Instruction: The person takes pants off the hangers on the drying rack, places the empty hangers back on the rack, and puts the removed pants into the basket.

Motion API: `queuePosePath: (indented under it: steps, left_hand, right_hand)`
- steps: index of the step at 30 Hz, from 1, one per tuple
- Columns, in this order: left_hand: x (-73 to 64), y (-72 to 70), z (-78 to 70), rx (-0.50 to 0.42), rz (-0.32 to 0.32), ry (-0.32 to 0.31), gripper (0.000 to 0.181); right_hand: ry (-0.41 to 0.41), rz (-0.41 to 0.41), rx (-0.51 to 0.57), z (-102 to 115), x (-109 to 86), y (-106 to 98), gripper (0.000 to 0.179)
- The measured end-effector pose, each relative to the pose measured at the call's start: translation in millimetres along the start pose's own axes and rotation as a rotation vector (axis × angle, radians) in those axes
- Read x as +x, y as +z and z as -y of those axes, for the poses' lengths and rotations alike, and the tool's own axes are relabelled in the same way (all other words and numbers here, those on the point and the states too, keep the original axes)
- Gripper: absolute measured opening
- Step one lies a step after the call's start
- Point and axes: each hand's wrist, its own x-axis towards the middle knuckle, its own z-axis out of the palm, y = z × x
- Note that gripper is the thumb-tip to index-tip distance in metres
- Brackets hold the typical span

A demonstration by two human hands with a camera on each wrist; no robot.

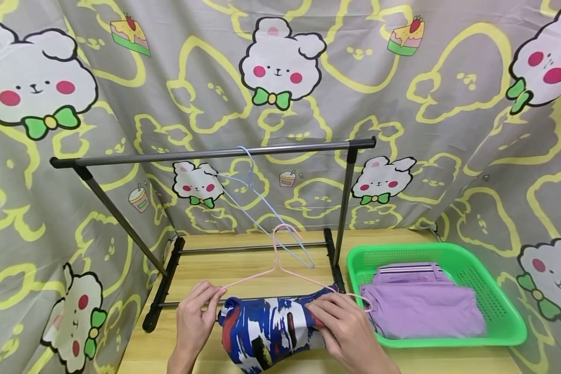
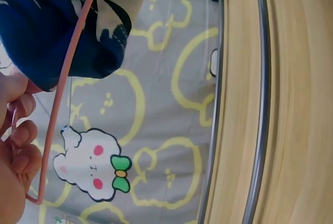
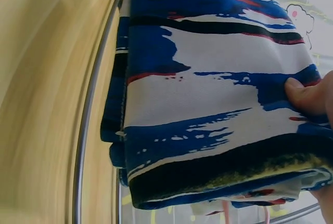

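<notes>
A pink hanger (image 1: 277, 254) stands upright in front of me, hook at the top. My left hand (image 1: 197, 311) grips its left end, and in the left wrist view the fingers (image 2: 23, 133) curl around the pink wire. Folded cloth printed in blue, white, red and black (image 1: 273, 327) is gathered below the hanger's shoulders. My right hand (image 1: 348, 324) holds the cloth's right side, with the thumb (image 3: 304, 96) pressed on the fabric in the right wrist view. The hanger's right end sticks out past this hand; its lower bar is hidden by the cloth.
Behind the hands stands a dark metal rack (image 1: 191, 156) with a light blue hanger (image 1: 266, 202) hooked on its rail. A green basket (image 1: 507, 317) to the right holds folded purple clothing (image 1: 425, 306). A patterned curtain (image 1: 369, 119) surrounds the wooden table (image 1: 140, 353).
</notes>
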Motion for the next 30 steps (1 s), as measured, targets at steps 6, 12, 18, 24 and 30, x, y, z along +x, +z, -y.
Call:
queuePosePath:
  steps: [6,12,18,24,30]
  left_hand:
    - [1.0,3.4,-2.7,0.034,-0.029,0.017,0.015]
    - [0.0,8.8,-5.0,0.015,-0.024,0.08,0.017]
    - [-4.2,8.8,0.5,0.042,-0.056,0.077,0.014]
    - [-6.0,7.9,6.4,0.068,-0.104,0.078,0.008]
    - [-7.6,6.8,9.7,0.083,-0.122,0.078,0.011]
  right_hand:
    - [0.001,-0.027,-0.003,0,1.1,3,0.031]
    - [-0.001,-0.017,-0.023,3,2.8,8,0.034]
    - [0.016,-0.009,-0.012,6,2.1,4,0.031]
    - [0.024,-0.003,0.009,8,-2.2,-2,0.034]
    - [-0.036,-0.079,0.039,4,-6.2,-4,0.043]
